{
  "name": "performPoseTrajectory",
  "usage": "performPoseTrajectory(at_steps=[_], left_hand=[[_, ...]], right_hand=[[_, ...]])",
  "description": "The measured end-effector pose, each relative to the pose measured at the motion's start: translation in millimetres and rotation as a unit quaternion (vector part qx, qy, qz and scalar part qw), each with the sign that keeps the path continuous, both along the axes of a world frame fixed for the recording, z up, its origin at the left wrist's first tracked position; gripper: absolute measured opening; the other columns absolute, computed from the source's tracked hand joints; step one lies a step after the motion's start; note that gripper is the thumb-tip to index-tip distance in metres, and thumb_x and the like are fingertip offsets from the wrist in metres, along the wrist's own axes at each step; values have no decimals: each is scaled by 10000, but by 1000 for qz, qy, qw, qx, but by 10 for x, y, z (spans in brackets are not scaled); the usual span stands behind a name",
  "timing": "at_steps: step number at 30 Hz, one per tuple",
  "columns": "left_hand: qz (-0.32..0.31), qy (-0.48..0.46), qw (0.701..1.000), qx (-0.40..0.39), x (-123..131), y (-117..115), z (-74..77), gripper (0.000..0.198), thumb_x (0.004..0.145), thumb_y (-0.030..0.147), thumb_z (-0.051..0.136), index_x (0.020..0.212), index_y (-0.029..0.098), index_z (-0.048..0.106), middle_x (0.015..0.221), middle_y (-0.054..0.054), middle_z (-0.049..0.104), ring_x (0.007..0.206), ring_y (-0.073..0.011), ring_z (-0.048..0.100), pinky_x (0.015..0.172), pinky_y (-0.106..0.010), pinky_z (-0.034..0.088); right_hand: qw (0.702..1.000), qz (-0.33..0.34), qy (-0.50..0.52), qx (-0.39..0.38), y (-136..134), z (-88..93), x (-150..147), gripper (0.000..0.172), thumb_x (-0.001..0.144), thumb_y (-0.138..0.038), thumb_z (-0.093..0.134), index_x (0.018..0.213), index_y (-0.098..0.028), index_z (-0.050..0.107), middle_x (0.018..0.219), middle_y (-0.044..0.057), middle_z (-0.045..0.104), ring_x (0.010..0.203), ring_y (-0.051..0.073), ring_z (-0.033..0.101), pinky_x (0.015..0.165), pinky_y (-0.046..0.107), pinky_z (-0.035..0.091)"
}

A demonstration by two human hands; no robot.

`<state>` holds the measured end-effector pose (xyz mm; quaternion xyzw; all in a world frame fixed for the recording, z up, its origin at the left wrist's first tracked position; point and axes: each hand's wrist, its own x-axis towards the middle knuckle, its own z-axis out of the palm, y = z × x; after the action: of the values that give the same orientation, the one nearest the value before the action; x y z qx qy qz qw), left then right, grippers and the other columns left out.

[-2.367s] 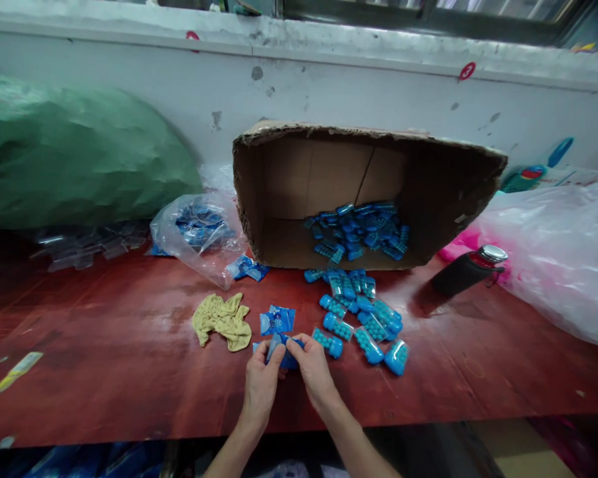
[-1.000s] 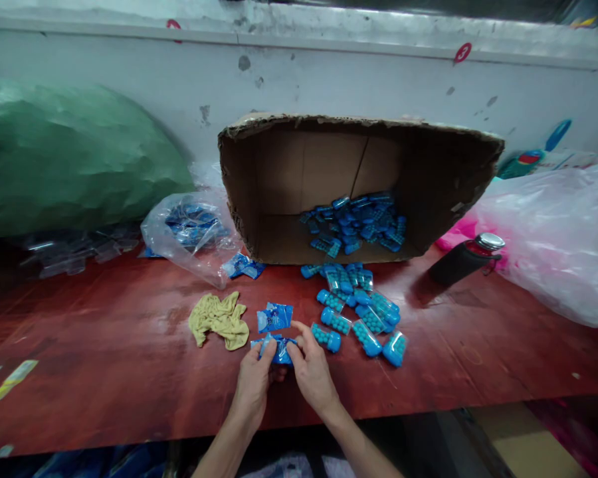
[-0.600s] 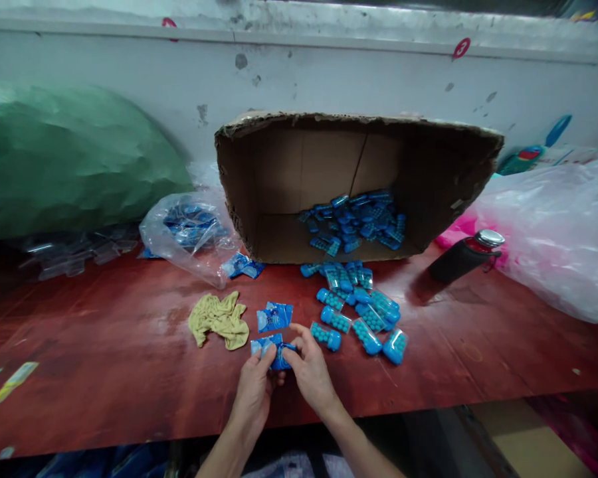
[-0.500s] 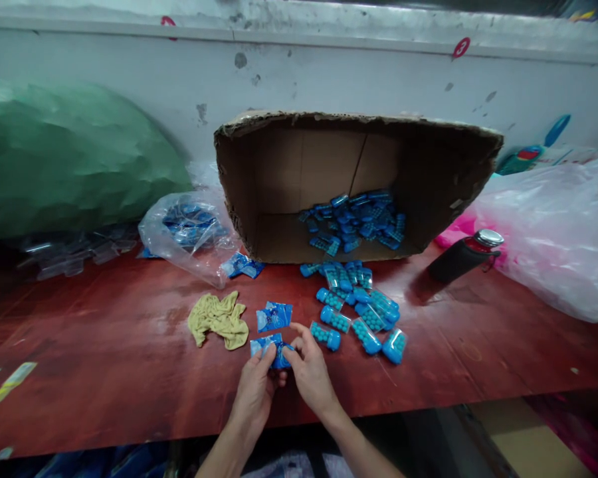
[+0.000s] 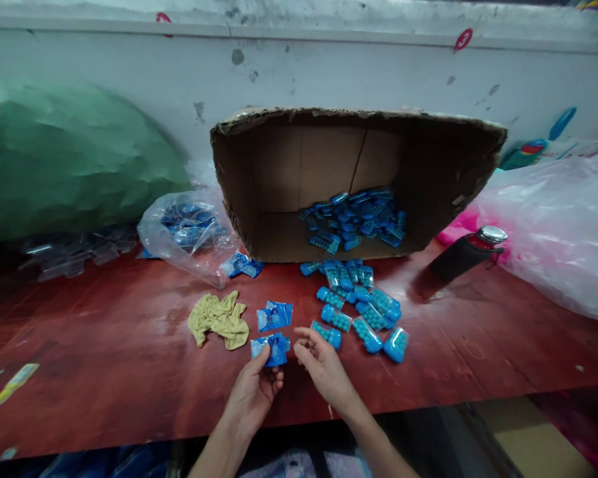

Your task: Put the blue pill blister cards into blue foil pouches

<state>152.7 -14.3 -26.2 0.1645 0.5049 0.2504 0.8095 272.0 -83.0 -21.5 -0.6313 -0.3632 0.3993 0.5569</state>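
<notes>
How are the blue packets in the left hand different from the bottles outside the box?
The blue packets look flat and printed; the bottles are chunky with blue caps.
The blue packets hide their insides, but the see-through bottles show little balls.
The left hand holds the blue packets; the bottles lie on the table.
Both have blue on them.

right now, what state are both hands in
Left hand: closed, holding blue packets.
Right hand: open, loosely curled, nothing visibly held, close to a small bottle of blue beads.
</notes>
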Motion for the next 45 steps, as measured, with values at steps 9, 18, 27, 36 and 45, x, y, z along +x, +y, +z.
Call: performPoseTrajectory(at_steps=[9, 18, 27, 36, 45], left_hand=[[-37, -34, 997, 64, -5, -41, -31, 162, 703, 276, 615, 768, 144, 548, 535, 10, 587, 414, -83, 509, 388, -187, 397], [-42, -31, 983, 174, -23, -69, -41, 234, 626, 321, 680, 716, 132, 576, 562, 15, 606, 454, -80, 511, 431, -198, 409], [2, -20, 997, 73, 0, -34, -7, 145, 695, 255, 626, 750, 133, 572, 572, -6, 630, 438, -94, 537, 393, -197, 416], [-14, -39, 996, -74, -75, 24, 56, 168, 788, 228, 503, 647, 137, 505, 449, 9, 534, 383, -85, 505, 356, -171, 406], [-15, -21, 998, -59, -64, 30, 41, 151, 770, 225, 531, 649, 134, 521, 449, 5, 540, 376, -85, 504, 354, -172, 414]], right_hand=[[983, 1, 181, -10, 76, 76, -33, 360, 704, -184, 539, 1054, -185, 457, 753, -26, 522, 637, 103, 504, 535, 211, 379], [979, 59, 191, -25, 43, 40, -40, 490, 658, -130, 551, 1127, -183, 423, 689, -51, 516, 569, 90, 494, 526, 203, 376], [981, 32, -188, 38, -36, -9, -1, 549, 763, -113, 473, 1275, -239, 319, 816, -13, 561, 755, 134, 544, 758, 266, 446], [788, 38, -571, -227, 42, 30, 242, 372, 765, -145, 541, 1132, -189, 498, 935, 106, 577, 832, 251, 569, 612, 308, 467], [986, -9, -156, -63, 86, 143, 433, 448, 779, -250, 492, 1214, -223, 389, 838, 20, 561, 592, 133, 567, 522, 275, 490]])
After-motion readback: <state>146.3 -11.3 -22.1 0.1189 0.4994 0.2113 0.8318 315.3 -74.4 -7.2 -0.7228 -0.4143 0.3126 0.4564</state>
